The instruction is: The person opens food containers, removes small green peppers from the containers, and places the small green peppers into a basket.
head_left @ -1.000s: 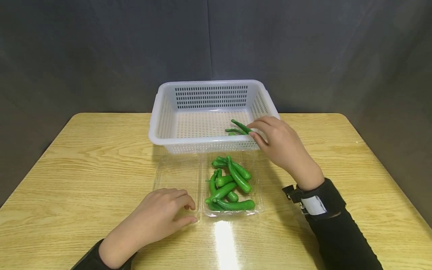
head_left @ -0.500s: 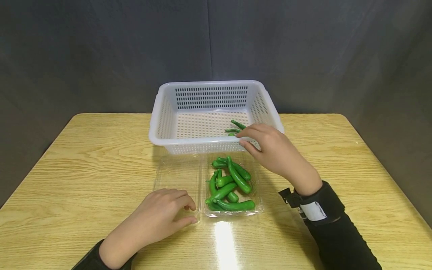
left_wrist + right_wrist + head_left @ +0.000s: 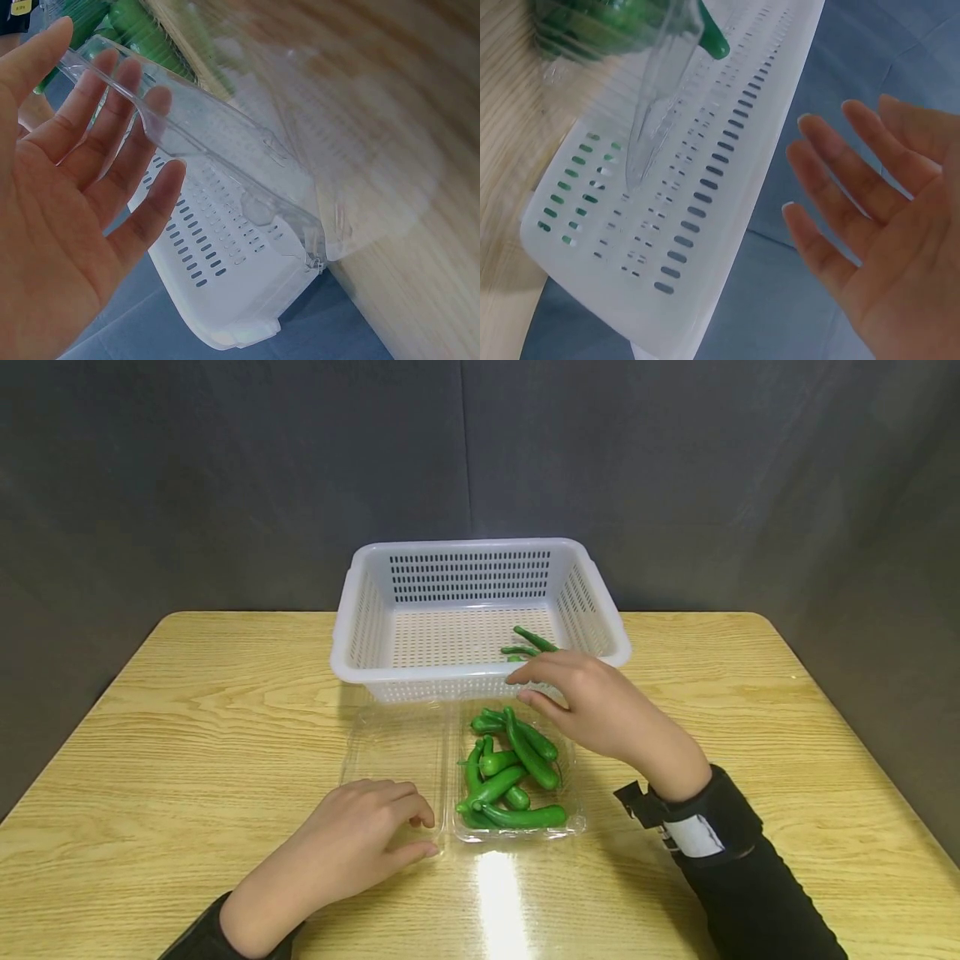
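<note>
Change on my feed: a second ago the right hand (image 3: 600, 702) was at the basket (image 3: 408, 674), fingertips on a pepper inside. Now it's back toward the bottom of the frame, right of centre, fingertips in front of the basket's near wall, just above the rearmost container peppers in the picture. It brought nothing along: thumb and fingers well apart, loosely bent; right wrist view shows them spread, nothing between. My read: that pepper was let go in the basket, so the hand is free for another.

Left hand (image 3: 352, 831) hasn't shifted: lower left of centre, by the lid half (image 3: 397, 739) of the clear container (image 3: 558, 835). Fingers relaxed, thumb clear, holding nothing. Can't tell if it touches the plastic.

Green peppers (image 3: 529, 752): most are in the container's right half, lower middle of frame, same layout as before. Glossy, bright green, slender, some curved, tapering to thin stem ends; piled crosswise, one lying flat along the near edge. A few basket peppers (image 3: 534, 639) sit at its near right, partly behind the rim and right hand; can't count them. I'd expect smooth skins to slip under a light pinch.
</note>
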{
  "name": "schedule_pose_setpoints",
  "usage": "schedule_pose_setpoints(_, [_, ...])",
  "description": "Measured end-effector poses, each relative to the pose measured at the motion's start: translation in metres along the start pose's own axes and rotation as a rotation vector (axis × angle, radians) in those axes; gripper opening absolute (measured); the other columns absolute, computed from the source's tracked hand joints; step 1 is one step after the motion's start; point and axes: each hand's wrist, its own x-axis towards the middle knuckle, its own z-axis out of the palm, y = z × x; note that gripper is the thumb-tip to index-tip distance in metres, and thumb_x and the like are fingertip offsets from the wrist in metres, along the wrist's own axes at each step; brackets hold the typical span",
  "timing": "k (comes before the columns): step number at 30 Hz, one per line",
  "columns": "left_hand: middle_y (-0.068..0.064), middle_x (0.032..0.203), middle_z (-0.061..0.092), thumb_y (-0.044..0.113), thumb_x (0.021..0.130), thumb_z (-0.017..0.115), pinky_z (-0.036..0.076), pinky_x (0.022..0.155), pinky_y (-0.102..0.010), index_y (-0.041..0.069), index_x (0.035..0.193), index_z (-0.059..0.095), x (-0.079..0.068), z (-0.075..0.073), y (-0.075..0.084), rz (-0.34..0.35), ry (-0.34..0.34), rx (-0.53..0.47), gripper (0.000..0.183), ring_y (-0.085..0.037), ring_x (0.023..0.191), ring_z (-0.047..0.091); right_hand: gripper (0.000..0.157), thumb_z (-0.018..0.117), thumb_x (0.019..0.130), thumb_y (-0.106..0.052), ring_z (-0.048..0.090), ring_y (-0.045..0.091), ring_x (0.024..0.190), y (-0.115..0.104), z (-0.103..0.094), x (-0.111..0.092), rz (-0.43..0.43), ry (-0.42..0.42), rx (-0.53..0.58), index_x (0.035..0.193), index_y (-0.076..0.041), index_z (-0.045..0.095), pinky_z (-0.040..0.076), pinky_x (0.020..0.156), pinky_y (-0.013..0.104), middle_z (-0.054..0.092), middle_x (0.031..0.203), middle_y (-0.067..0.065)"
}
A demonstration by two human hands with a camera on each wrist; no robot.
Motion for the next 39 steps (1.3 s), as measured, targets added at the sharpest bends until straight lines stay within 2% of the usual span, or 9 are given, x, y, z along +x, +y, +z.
schedule_pose_setpoints(12, [0.014,0.089,0.065,0.039,0.084,0.078,0.053,0.072,-0.034,0.021,0.094,0.071,0.0,0.0,0.0,0.009,0.007,-0.005,0.022,-0.004,0.078,0.06,0.021,0.065,0.097,-0.019,0.064,0.015,0.105,-0.008,0.008,0.001,0.008,-0.093,0.033,0.115,-0.01,0.071,0.051,0.093,0.037,0.07,0.112,0.001])
schedule_pose_setpoints(24, [0.014,0.086,0.063,0.039,0.083,0.079,0.053,0.073,-0.034,0.021,0.093,0.07,0.0,0.001,0.0,0.006,0.006,0.001,0.023,-0.005,0.079,0.061,0.012,0.072,0.092,-0.011,0.066,0.014,0.099,-0.011,0.013,0.0,-0.049,-0.137,0.033,0.103,-0.011,0.074,0.053,0.087,0.033,0.071,0.102,0.0])
schedule_pose_setpoints(32, [0.015,0.086,0.063,0.039,0.084,0.078,0.053,0.074,-0.034,0.021,0.094,0.07,0.0,-0.001,0.001,0.005,0.0,-0.005,0.022,-0.006,0.08,0.061,0.023,0.077,0.087,-0.014,0.066,0.015,0.102,-0.013,0.016,0.0,-0.059,-0.173,0.023,0.11,-0.012,0.074,0.053,0.087,0.035,0.072,0.107,-0.001])
schedule_pose_setpoints(39, [0.015,0.087,0.063,0.04,0.085,0.077,0.053,0.075,-0.035,0.022,0.094,0.07,0.0,-0.001,0.0,0.002,-0.004,-0.01,0.022,-0.005,0.08,0.061,0.032,0.079,0.085,-0.013,0.066,0.015,0.098,-0.015,0.016,0.0,-0.052,-0.25,0.05,0.116,-0.013,0.072,0.054,0.084,0.033,0.071,0.106,-0.001])
